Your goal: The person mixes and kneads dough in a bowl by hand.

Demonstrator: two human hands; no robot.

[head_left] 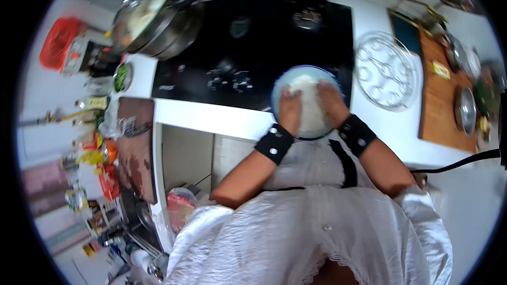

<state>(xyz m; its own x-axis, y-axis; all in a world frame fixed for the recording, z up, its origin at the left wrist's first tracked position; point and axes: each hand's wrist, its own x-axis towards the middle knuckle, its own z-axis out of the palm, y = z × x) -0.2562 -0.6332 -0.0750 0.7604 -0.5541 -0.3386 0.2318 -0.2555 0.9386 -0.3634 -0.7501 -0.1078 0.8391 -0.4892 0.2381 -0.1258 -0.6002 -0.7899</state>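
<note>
A round pale bowl with a blue rim (274, 106) is at the front right corner of the black stove, close to my body. Inside it lies a white mass that looks like dough (311, 119). My left hand (290, 110) presses into the dough's left side, its fingers curled and partly sunk from sight. On the opposite side my right hand (332, 103) grips the dough as well, blurred a little by motion. Both wrists wear black bands.
A steamer pot (168, 31) stands on the stove's back left, near a bowl of chopped greens (122, 77). A round wire rack (385, 71) lies to the right, before a wooden board (443, 103) with a metal bowl (465, 111). At left is a brown cutting board (136, 163).
</note>
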